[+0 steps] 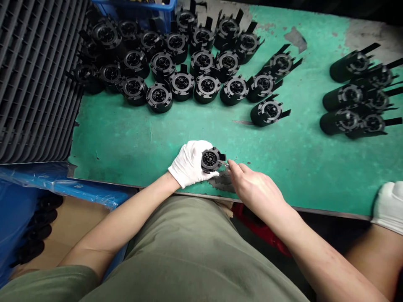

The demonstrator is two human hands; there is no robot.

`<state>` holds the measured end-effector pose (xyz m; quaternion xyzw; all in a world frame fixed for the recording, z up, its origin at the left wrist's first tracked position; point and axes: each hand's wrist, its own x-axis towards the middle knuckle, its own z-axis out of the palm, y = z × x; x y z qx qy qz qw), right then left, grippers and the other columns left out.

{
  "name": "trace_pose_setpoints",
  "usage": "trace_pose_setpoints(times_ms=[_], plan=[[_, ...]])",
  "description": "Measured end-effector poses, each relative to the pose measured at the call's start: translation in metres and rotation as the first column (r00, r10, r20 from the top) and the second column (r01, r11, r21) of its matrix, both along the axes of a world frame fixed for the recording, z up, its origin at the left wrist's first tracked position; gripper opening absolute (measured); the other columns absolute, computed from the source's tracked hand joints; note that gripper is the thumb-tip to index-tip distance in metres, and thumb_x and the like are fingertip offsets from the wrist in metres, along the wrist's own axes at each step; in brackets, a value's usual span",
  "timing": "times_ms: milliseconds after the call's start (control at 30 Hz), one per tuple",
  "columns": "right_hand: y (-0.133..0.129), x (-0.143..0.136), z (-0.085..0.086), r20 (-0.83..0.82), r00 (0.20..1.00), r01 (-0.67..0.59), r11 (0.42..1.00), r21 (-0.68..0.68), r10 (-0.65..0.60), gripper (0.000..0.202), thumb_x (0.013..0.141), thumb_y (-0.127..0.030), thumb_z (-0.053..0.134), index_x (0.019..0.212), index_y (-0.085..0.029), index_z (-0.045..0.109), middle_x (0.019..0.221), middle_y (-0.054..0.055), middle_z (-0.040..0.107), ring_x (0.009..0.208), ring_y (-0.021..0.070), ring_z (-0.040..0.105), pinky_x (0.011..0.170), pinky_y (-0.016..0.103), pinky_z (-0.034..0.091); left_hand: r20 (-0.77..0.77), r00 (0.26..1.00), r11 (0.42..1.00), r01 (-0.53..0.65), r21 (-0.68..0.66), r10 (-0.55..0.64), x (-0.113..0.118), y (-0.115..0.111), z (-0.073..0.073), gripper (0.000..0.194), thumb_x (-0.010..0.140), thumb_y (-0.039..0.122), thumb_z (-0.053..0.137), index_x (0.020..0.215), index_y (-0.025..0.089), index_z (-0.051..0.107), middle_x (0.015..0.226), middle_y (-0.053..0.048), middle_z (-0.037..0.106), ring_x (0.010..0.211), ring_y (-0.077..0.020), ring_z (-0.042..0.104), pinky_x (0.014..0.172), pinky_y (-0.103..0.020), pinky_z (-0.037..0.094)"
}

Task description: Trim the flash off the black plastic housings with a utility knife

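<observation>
My left hand (191, 164), in a white glove, is wrapped round a round black plastic part (210, 159) with notches and small tabs on its rim. It holds the part near the front edge of the green table (201, 126), with the ribbed end face turned up. My bare right hand (252, 180) pinches a slim metal blade-like tool (224, 164). The tool's tip reaches the right side of the part's rim; its handle is hidden in my fingers. Beyond my hands stands a single black part (267, 111) like the others behind it.
Several rows of black parts (182, 84) fill the back left; another group (343, 96) stands at right. A blue bin (135, 12) and a black grid tray (37, 75) border the left side. A blue-lined box (75, 214) sits low left. Another person's gloved hand (390, 207) rests at right.
</observation>
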<state>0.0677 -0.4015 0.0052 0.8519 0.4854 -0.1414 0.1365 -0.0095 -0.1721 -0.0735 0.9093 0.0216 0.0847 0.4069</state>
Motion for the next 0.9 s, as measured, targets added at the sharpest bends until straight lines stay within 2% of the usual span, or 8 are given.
trace_pose_setpoints(times_ms=[167, 400, 467, 533, 667, 800, 900], plan=[[0.0, 0.008, 0.001, -0.023, 0.999, -0.043, 0.999, -0.014, 0.043, 0.04, 0.109, -0.015, 0.044, 0.143, -0.008, 0.063, 0.093, 0.014, 0.075, 0.06, 0.0211, 0.067, 0.052, 0.039, 0.021, 0.013, 1.0, 0.999, -0.01, 0.034, 0.01, -0.001, -0.001, -0.001, 0.092, 0.071, 0.083, 0.088, 0.131, 0.019, 0.065, 0.128, -0.019, 0.076, 0.121, -0.0425, 0.074, 0.11, -0.058, 0.058], [0.004, 0.017, 0.008, -0.073, 0.994, -0.094, 0.99, -0.104, 0.087, 0.049, 0.098, -0.006, 0.048, 0.145, -0.009, 0.063, 0.109, 0.016, 0.078, 0.065, 0.0195, 0.068, 0.054, 0.037, 0.023, 0.035, 0.999, 0.999, -0.015, 0.05, 0.013, -0.001, 0.0, -0.004, 0.094, 0.072, 0.087, 0.084, 0.132, 0.018, 0.065, 0.128, -0.019, 0.076, 0.12, -0.0415, 0.074, 0.108, -0.057, 0.058], [0.003, 0.021, 0.008, -0.073, 0.993, -0.101, 0.99, -0.102, 0.094, 0.048, 0.102, -0.009, 0.046, 0.147, -0.009, 0.062, 0.113, 0.018, 0.079, 0.068, 0.0199, 0.069, 0.055, 0.037, 0.023, 0.042, 0.999, 0.998, -0.015, 0.054, 0.012, -0.001, 0.0, -0.003, 0.093, 0.072, 0.087, 0.084, 0.131, 0.018, 0.065, 0.127, -0.019, 0.076, 0.119, -0.0415, 0.074, 0.108, -0.057, 0.058], [0.001, 0.024, 0.006, -0.086, 0.992, -0.1, 0.993, -0.067, 0.095, 0.046, 0.111, -0.019, 0.041, 0.151, -0.01, 0.061, 0.114, 0.017, 0.079, 0.069, 0.0209, 0.07, 0.055, 0.037, 0.024, 0.038, 0.999, 0.998, -0.019, 0.06, 0.017, -0.001, -0.001, -0.003, 0.092, 0.071, 0.087, 0.085, 0.13, 0.019, 0.066, 0.127, -0.019, 0.076, 0.119, -0.0415, 0.075, 0.108, -0.057, 0.059], [-0.004, 0.019, -0.003, -0.092, 0.995, -0.023, 0.999, 0.033, 0.026, 0.053, 0.118, -0.035, 0.032, 0.159, -0.011, 0.057, 0.111, 0.016, 0.078, 0.074, 0.0237, 0.072, 0.056, 0.037, 0.03, 0.048, 0.999, 0.998, -0.024, 0.065, 0.021, -0.001, -0.001, -0.002, 0.091, 0.071, 0.086, 0.086, 0.129, 0.019, 0.066, 0.128, -0.019, 0.076, 0.119, -0.0411, 0.075, 0.107, -0.057, 0.059], [-0.006, 0.004, -0.009, -0.056, 0.997, 0.047, 0.997, 0.056, -0.044, 0.055, 0.118, -0.035, 0.031, 0.159, -0.009, 0.057, 0.112, 0.018, 0.077, 0.077, 0.0256, 0.074, 0.056, 0.038, 0.035, 0.042, 0.999, 0.998, -0.018, 0.064, 0.015, -0.001, -0.001, -0.003, 0.09, 0.072, 0.086, 0.085, 0.129, 0.02, 0.066, 0.128, -0.018, 0.076, 0.12, -0.0404, 0.074, 0.108, -0.056, 0.059], [-0.004, -0.001, -0.007, -0.023, 0.999, 0.034, 0.999, 0.009, -0.034, 0.051, 0.114, -0.025, 0.038, 0.158, -0.008, 0.056, 0.102, 0.016, 0.076, 0.067, 0.024, 0.07, 0.053, 0.038, 0.03, 0.045, 0.999, 0.998, -0.015, 0.062, 0.012, -0.001, 0.0, -0.003, 0.09, 0.073, 0.088, 0.083, 0.128, 0.019, 0.066, 0.127, -0.018, 0.076, 0.118, -0.0403, 0.075, 0.108, -0.056, 0.059]])
